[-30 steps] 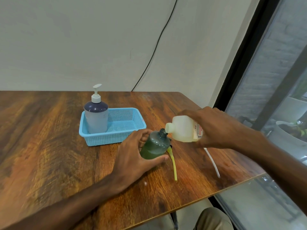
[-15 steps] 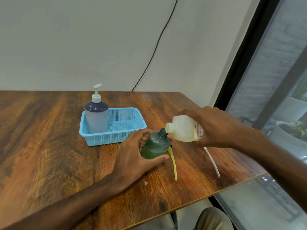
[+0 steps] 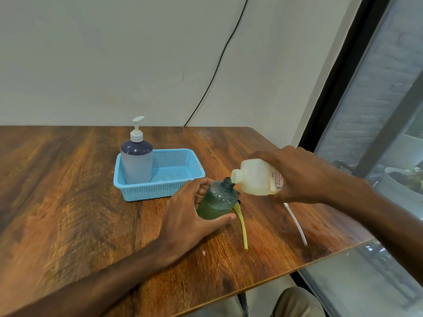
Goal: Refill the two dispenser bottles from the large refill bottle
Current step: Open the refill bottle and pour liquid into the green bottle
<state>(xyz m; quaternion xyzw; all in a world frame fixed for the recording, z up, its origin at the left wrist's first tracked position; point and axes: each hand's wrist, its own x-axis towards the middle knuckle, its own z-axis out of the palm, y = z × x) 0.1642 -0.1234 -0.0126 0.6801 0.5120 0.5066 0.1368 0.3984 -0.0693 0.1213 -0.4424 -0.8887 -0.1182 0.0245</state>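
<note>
Still | left hand [image 3: 188,217] grips green bottle [image 3: 217,202] | right hand [image 3: 302,175] holds refill bottle [image 3: 254,177] tilted, unchanged

The smoky grey-green translucent plastic dispenser bottle [image 3: 217,203] stands uncapped, its lower half holding green liquid. It is gripped between the left hand's [image 3: 190,216] thumb in front and fingers [image 3: 202,187] behind. The milky white plastic refill bottle [image 3: 254,177] is tipped nearly level, its open mouth at the green bottle's neck and its labelled end under the right hand's [image 3: 299,177] fingers [image 3: 263,154]. The pale grey plastic pump bottle with navy shoulder and white pump [image 3: 136,161] stands upright, capped, well beyond the left fingertips.
</note>
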